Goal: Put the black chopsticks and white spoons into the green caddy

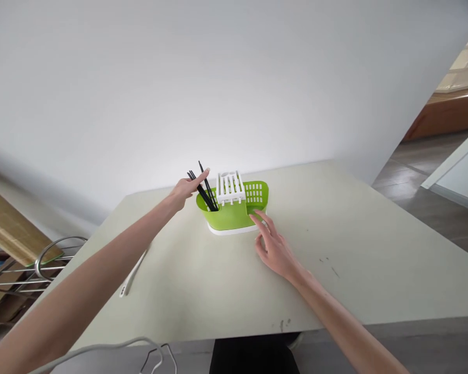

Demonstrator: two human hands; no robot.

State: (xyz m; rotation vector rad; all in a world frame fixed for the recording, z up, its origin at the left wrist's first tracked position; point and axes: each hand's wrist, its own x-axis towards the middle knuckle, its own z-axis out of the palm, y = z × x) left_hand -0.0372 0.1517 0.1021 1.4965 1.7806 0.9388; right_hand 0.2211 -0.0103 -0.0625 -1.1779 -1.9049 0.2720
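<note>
A green plastic cutlery holder (233, 216) with a white base stands upright near the back of the table. Several black chopsticks (206, 196) lean in its left compartment, their upper ends spread to the left. My left hand (186, 188) is closed about their upper part, one finger reaching across them. Across the holder's middle sits a white slotted rack (231, 187). At the holder's front right, my right hand (272, 244) has its fingers apart and bent, with fingertips at the low front rim. Whether they touch the rim, I cannot tell.
A white utensil handle (129, 283) lies on the pale table (218, 291), partly behind my left forearm. A pale cable (113, 345) runs past the front edge. To the left are a metal rack (42, 267) and a wooden board (17, 226). The wall rises behind.
</note>
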